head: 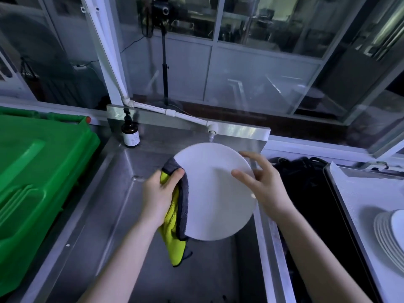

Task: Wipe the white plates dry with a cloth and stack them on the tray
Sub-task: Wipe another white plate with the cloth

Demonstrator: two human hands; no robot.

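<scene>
A round white plate [215, 193] is held tilted above the steel sink [122, 211]. My left hand [160, 193] grips the plate's left rim through a yellow-and-grey cloth [175, 235], which hangs down below the hand. My right hand [260, 182] is at the plate's right edge, fingers spread, with the thumb on the face and the fingers behind the rim. A stack of white plates [391, 235] leans on the white tray [358, 193] at the far right.
A green plastic crate [37, 182] fills the left side. A brown pump bottle [130, 133] stands at the sink's back corner under a white pipe and tap [212, 129]. A dark gap with black cables [301, 182] lies between sink and tray.
</scene>
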